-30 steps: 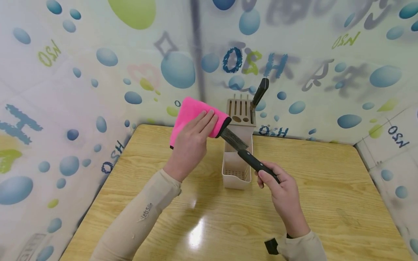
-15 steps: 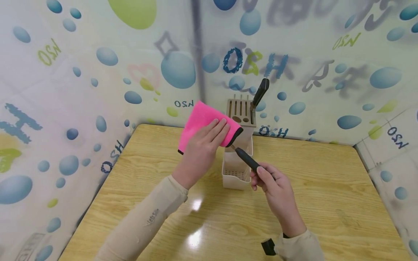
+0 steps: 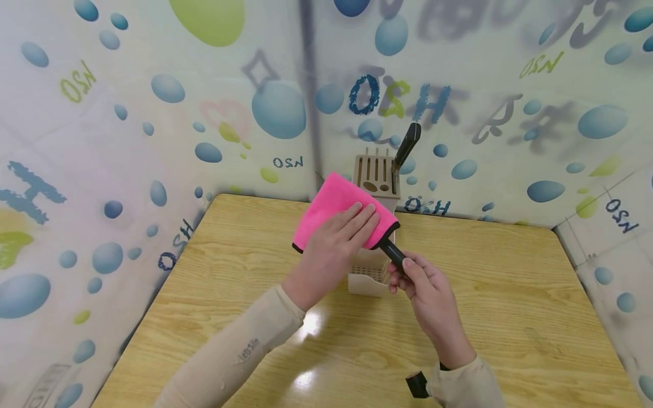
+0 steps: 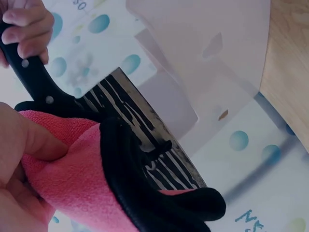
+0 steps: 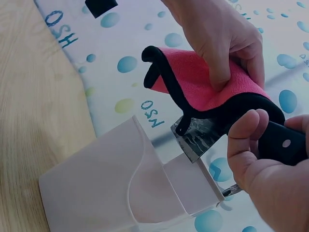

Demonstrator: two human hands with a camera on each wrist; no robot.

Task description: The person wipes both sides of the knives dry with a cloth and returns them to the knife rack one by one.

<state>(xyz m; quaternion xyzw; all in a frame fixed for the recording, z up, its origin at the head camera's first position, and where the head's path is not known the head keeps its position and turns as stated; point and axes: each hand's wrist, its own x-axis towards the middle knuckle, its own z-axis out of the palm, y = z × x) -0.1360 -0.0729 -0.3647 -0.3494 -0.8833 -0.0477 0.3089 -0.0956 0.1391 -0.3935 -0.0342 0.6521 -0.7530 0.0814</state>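
Observation:
My left hand (image 3: 331,249) grips a folded pink cloth (image 3: 339,195) with black edging, thumb on one side and fingers on the other. The cloth is wrapped over the blade of a kitchen knife (image 4: 128,106), which shows broad with dark streaks in the left wrist view. In the head view the blade is hidden under the cloth. My right hand (image 3: 431,297) holds the knife by its black riveted handle (image 3: 393,254). Both hands are raised in front of a beige knife holder (image 3: 367,286), whose front compartment is partly covered by the cloth.
A black-handled utensil (image 3: 407,146) stands in the right slot of the holder's slotted top (image 3: 374,175). The holder stands near the back edge of a wooden table (image 3: 510,283). Patterned walls (image 3: 459,62) enclose the table at back and sides.
My left hand and the cloth have slid right and down along the blade to the handle, covering the formerly bare blade in the head view. The right hand has shifted slightly left.

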